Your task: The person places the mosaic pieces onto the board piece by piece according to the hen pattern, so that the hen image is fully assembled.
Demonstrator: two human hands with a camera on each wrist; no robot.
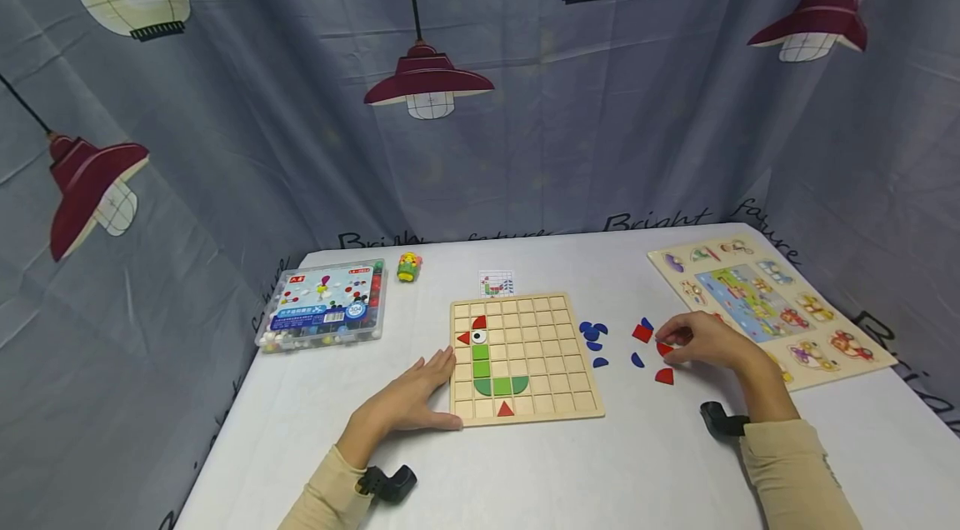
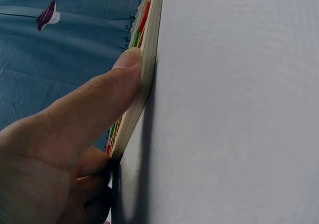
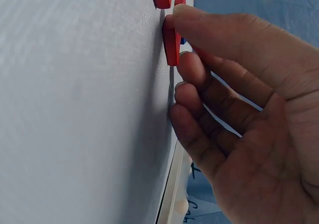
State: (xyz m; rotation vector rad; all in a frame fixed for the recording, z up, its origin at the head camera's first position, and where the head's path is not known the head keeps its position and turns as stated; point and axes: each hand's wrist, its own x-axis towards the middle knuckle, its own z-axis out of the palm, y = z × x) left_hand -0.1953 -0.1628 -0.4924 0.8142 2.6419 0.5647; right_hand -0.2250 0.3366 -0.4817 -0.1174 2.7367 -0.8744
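My left hand (image 1: 411,397) rests with extended fingers at the left edge of a wooden grid board (image 1: 547,405); the left wrist view shows its thumb (image 2: 107,87) against the board's side. On the board lie several green squares (image 1: 481,369), green quarter-circles (image 1: 520,384), red triangles (image 1: 505,409), a red rounded piece (image 1: 478,321) and an eye disc (image 1: 478,337). To the right, my right hand (image 1: 705,340) pinches a red piece (image 3: 172,42) at table level between thumb and fingers; its full shape is hidden. Near it lie a red square (image 1: 642,333) and a red quarter-circle (image 1: 664,377).
Blue rounded pieces (image 1: 592,335) lie between the board and my right hand. A small pattern card (image 1: 497,283) sits behind the board. A picture puzzle board (image 1: 840,322) is at the right, a clear case of beads (image 1: 322,305) and a small toy figure (image 1: 408,267) at the left.
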